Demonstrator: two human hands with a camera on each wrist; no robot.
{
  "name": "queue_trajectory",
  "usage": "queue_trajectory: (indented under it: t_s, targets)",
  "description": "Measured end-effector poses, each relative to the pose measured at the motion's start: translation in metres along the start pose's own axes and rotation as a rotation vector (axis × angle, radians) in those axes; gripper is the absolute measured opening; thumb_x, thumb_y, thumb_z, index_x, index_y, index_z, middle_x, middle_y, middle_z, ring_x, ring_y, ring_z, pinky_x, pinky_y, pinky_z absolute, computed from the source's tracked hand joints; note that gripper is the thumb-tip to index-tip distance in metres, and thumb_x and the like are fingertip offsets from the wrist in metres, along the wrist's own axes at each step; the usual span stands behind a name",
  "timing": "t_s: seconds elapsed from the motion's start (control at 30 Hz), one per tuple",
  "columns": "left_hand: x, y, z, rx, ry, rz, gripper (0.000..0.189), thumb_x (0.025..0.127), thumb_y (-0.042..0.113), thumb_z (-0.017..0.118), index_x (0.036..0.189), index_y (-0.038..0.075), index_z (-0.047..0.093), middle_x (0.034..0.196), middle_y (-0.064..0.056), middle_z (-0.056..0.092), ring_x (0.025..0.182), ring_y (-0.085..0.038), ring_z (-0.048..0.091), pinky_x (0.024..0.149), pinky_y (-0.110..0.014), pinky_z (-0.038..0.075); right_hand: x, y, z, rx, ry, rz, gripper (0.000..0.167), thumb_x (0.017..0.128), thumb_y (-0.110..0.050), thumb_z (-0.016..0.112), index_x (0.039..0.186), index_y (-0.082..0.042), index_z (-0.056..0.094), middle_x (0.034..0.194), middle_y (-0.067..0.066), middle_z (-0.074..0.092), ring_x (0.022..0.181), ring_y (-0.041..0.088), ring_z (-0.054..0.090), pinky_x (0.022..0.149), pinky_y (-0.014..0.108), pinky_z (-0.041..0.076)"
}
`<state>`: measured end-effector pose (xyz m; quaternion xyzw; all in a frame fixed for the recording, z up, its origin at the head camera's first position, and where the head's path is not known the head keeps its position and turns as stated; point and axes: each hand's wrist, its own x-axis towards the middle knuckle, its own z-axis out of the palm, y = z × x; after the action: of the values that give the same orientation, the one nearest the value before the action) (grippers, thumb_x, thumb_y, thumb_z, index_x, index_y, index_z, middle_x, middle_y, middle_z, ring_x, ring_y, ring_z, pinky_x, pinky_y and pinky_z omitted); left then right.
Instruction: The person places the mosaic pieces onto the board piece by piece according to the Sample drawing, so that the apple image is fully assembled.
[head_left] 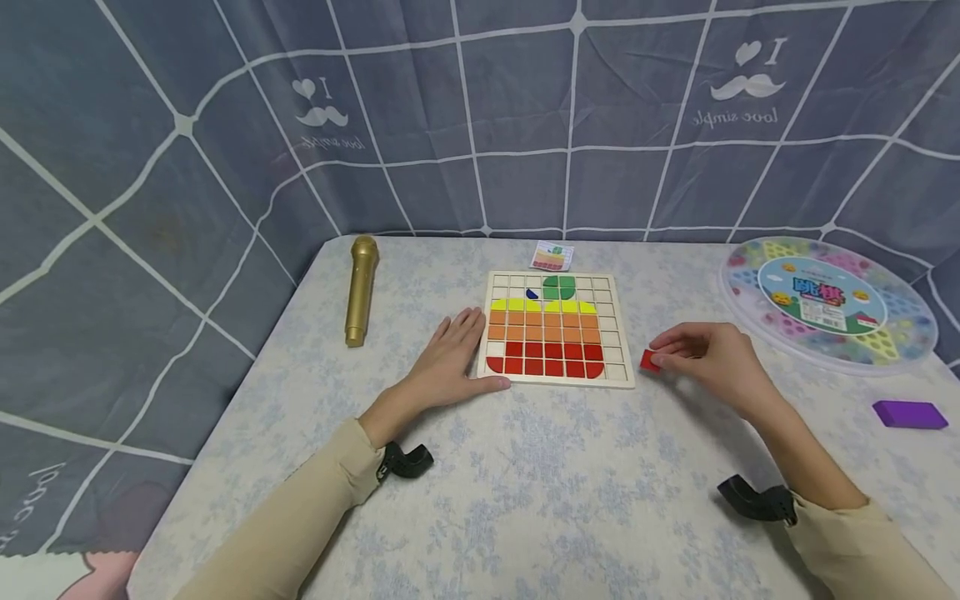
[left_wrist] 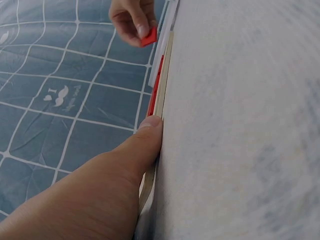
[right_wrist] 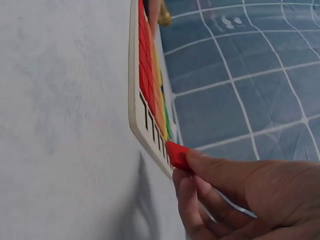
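Observation:
In the head view a square wooden grid board (head_left: 618,354) lies flat, filled with green, blue, yellow, orange and red tiles that form a picture. The cell at the left end of the upper red row shows bare wood. My left hand (head_left: 447,362) rests against the board's left side, fingers extended, thumb at the near edge. Right of the board, my right hand (head_left: 712,358) pinches a red square tile (head_left: 649,360) between thumb and fingers. The right wrist view shows this red tile (right_wrist: 177,155) held above the table, beside the board's corner.
Behind the board lies a small picture card (head_left: 552,255). A gold microphone (head_left: 361,292) lies at the left. On the right are a round, clear-edged game box (head_left: 828,304) and a purple block (head_left: 910,414). A grid-patterned curtain (head_left: 517,108) hangs behind the table.

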<state>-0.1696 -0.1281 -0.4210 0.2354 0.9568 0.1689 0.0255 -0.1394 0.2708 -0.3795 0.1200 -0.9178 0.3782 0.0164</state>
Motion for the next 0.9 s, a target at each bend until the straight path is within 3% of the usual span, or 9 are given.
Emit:
queue_trajectory:
  t_s: [0.23, 0.43, 0.67, 0.9]
  targets:
    - [0.0, 0.001, -0.001, -0.003, 0.001, 0.003, 0.118, 0.09, 0.071, 0.068, 0.168, 0.0, 0.013, 0.177, -0.015, 0.011, 0.166, -0.025, 0.005, 0.135, -0.047, 0.001, 0.035, -0.031, 0.029, 0.047, -0.033, -0.009, 0.016, 0.094, -0.012, 0.081, 0.108, -0.005, 0.081, 0.096, 0.01, 0.081, 0.085, 0.018, 0.074, 0.07, 0.019, 0.055]
    - [-0.001, 0.0, 0.001, -0.001, 0.006, 0.004, 0.118, 0.091, 0.07, 0.068, 0.168, -0.001, 0.014, 0.177, -0.016, 0.012, 0.166, -0.027, 0.006, 0.135, -0.049, 0.003, 0.063, -0.061, 0.066, 0.068, -0.041, -0.03, 0.014, 0.098, -0.011, 0.077, 0.109, -0.006, 0.082, 0.101, 0.012, 0.081, 0.093, 0.026, 0.073, 0.083, 0.032, 0.057]
    - [-0.002, 0.0, 0.001, -0.003, 0.002, 0.0, 0.117, 0.092, 0.071, 0.066, 0.168, 0.0, 0.013, 0.177, -0.015, 0.012, 0.166, -0.026, 0.005, 0.135, -0.049, 0.002, 0.083, -0.096, 0.106, 0.129, -0.06, -0.086, 0.01, 0.096, -0.009, 0.078, 0.105, -0.006, 0.083, 0.096, 0.009, 0.081, 0.087, 0.022, 0.074, 0.08, 0.034, 0.06]
    - [0.0, 0.001, 0.0, 0.018, 0.007, 0.008, 0.117, 0.092, 0.071, 0.066, 0.167, -0.001, 0.015, 0.177, -0.016, 0.014, 0.166, -0.027, 0.007, 0.135, -0.049, 0.003, 0.088, -0.109, 0.134, 0.157, -0.051, -0.126, 0.006, 0.094, -0.008, 0.08, 0.099, -0.007, 0.082, 0.091, 0.006, 0.08, 0.08, 0.016, 0.073, 0.072, 0.026, 0.057]
